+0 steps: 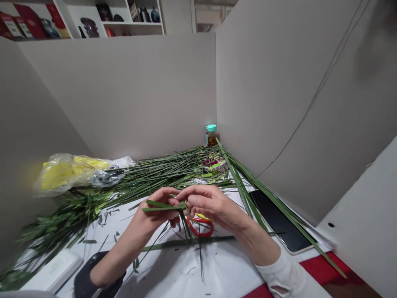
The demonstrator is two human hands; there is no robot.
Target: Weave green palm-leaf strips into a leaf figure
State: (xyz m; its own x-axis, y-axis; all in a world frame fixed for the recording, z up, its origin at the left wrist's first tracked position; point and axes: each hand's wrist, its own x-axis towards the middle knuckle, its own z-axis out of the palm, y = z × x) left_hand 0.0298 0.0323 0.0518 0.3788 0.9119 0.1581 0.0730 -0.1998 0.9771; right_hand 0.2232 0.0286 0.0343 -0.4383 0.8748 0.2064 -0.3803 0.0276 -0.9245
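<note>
Between my two hands is a small woven piece of green leaf strips (182,205), with loose strip ends pointing left and downward. My left hand (158,207) is closed on it from the left, its fingers partly behind the strips. From the right, my right hand (214,203) pinches the woven knot between thumb and fingers. Just below my hands, scissors with red handles (201,228) lie on the white sheet (186,269). A long flat leaf strip (173,244) crosses the sheet beneath them.
A thick pile of long green leaves (167,167) covers the back. At left lie a yellow plastic bag (74,169) and a white box (54,271). A jar with a turquoise lid (211,134) stands in the corner. Leaves cross a dark tablet (279,223) at right. Grey panels (139,91) enclose the table.
</note>
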